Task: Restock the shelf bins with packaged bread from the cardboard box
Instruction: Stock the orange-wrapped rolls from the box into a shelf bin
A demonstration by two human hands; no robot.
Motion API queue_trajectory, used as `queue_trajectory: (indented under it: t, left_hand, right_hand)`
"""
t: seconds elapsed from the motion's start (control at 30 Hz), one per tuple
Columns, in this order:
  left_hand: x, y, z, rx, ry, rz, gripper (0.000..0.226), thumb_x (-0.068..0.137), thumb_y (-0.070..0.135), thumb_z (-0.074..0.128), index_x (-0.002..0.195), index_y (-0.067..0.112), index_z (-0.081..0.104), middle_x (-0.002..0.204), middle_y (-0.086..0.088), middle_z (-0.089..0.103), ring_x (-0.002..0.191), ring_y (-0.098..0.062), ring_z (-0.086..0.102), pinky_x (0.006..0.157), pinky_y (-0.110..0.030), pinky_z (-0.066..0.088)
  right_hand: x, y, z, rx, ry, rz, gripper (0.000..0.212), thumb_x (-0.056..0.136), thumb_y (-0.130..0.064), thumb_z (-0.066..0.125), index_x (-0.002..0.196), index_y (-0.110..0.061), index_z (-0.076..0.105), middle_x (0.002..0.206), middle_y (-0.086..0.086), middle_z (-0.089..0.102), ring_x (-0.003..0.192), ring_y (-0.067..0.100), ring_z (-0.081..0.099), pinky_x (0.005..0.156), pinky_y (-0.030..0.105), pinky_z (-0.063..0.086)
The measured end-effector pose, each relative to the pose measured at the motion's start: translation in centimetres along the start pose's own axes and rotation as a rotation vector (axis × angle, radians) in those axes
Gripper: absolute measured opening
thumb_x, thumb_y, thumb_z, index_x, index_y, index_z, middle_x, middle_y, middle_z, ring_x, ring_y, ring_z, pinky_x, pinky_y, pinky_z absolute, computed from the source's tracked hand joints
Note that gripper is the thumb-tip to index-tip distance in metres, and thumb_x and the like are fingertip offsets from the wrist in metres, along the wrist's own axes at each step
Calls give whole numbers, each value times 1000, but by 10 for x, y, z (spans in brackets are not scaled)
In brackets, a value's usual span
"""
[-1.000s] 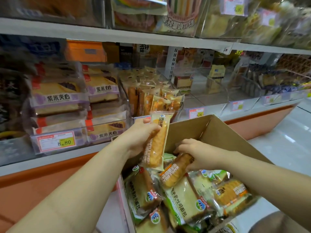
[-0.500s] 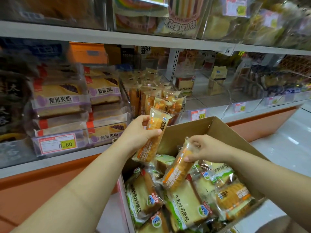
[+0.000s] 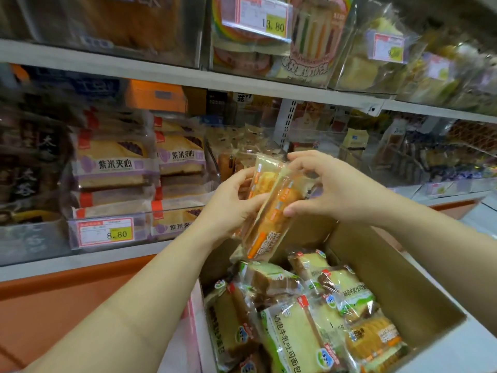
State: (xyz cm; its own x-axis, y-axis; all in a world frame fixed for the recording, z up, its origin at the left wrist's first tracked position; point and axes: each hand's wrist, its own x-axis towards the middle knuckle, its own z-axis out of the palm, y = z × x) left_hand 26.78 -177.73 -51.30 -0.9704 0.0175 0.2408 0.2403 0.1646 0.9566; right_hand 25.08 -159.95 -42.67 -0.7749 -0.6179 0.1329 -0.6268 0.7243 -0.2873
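Cardboard box (image 3: 398,286) sits low right. Hands were apart 0.5 s ago, now joined above it, in front of the shelf bin (image 3: 215,162). Left hand (image 3: 228,208) and right hand (image 3: 338,189) both grasp two stacked bread packs (image 3: 271,219), long axis steep, tops tilted right.

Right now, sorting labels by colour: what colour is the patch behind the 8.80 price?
Yellow, on the red-bordered price tag; head view, lower left.

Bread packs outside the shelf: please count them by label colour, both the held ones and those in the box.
Held orange-label packs, in the left hand and right hand: 2
Boxed orange-label pack, in the cardboard box: 1
Green-label packs in the box: 6 visible
Total: 9
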Motion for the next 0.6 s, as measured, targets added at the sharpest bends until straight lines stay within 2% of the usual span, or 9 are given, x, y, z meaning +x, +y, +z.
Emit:
queue_trajectory:
  t: [0.07, 0.1, 0.17, 0.27, 0.37, 0.43, 0.5, 0.6]
  left_hand:
    - [3, 2, -8, -52, 25, 16, 48, 86, 21, 69, 130, 27, 51, 116, 10, 65, 106, -2, 61, 93, -27, 49]
    - [5, 2, -11, -72, 32, 21, 49, 87, 21, 68, 133, 26, 50, 117, 8, 65, 108, -4, 61, 95, -31, 49]
    - [9, 4, -17, -102, 34, 24, 47, 91, 23, 64, 135, 28, 48, 120, 6, 65, 112, -10, 61, 97, -40, 50]
    - [17, 9, -24, -198, 39, 26, 38, 95, 18, 55, 131, 29, 52, 116, 0, 67, 108, -18, 64, 95, -46, 51]
    - [27, 20, -28, -265, 33, 43, 40, 86, 19, 44, 119, 34, 60, 111, -6, 68, 105, -24, 65, 93, -49, 51]
    - [32, 27, -30, -254, 29, 72, 41, 86, 20, 40, 120, 33, 59, 113, -6, 67, 107, -22, 64, 93, -48, 51]
    - [40, 30, -34, -186, 59, 99, 36, 95, 19, 40, 124, 33, 56, 115, -1, 66, 107, -16, 63, 94, -44, 51]
    - [51, 28, -48, -60, 70, 138, 32, 99, 20, 47, 125, 37, 53, 113, 10, 64, 103, -3, 62, 88, -27, 53]
  right_hand:
    - [9, -7, -6, -9, 16, -15, 51, 66, -47, 76, 111, -36, 56, 144, -11, 40, 128, 13, 39, 107, 40, 37]
    - [14, -12, -9, -10, 26, -30, 50, 67, -44, 77, 111, -34, 56, 144, -12, 41, 127, 12, 41, 106, 38, 39]
    - [23, -19, -15, -13, 43, -67, 50, 69, -37, 79, 113, -29, 57, 142, -13, 43, 120, 5, 47, 99, 27, 43]
    - [35, -27, -23, -65, 84, -119, 50, 69, -35, 80, 113, -30, 56, 130, -13, 54, 108, 0, 52, 88, 18, 46]
    - [44, -27, -26, -135, 142, -147, 52, 70, -35, 80, 115, -26, 56, 129, -12, 53, 111, 3, 51, 91, 19, 45]
    - [50, -24, -24, -190, 205, -201, 49, 71, -32, 80, 113, -23, 57, 133, -10, 51, 119, 6, 49, 99, 27, 44]
    - [57, -20, -19, -204, 263, -236, 45, 73, -29, 79, 112, -21, 58, 136, -10, 49, 123, 7, 47, 101, 30, 43]
    - [70, -11, -8, -184, 303, -263, 43, 75, -26, 77, 113, -17, 59, 138, -9, 47, 123, 8, 47, 102, 31, 44]
